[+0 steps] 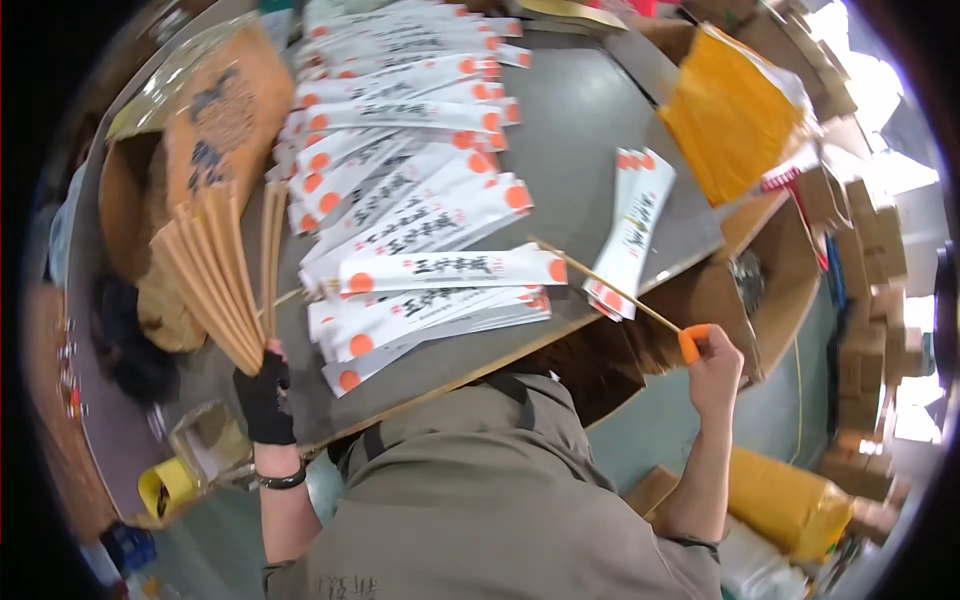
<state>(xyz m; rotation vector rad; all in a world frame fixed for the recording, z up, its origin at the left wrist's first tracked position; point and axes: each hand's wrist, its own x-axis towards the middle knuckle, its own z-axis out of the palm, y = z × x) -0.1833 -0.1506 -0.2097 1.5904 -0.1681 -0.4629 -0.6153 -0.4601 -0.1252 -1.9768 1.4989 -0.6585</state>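
My left hand (264,395), in a black glove, is closed round the lower ends of a fanned bundle of tan wooden chopsticks (215,270) at the table's left side. Out to the right, my right hand (712,362), with orange finger covers, pinches the end of one thin wooden stick (620,290). Its far tip reaches the right end of a white paper sleeve (450,268) with orange dots; whether it is inside cannot be told. Many similar sleeves (400,115) lie overlapped up the table. A smaller stack of sleeves (632,235) lies to the right.
The grey table (570,110) has its near edge against my body. A box at left holds a printed orange-brown package (230,120). Open cardboard boxes (785,290) and a yellow bag (735,115) flank the right edge. A yellow roll (168,487) lies lower left.
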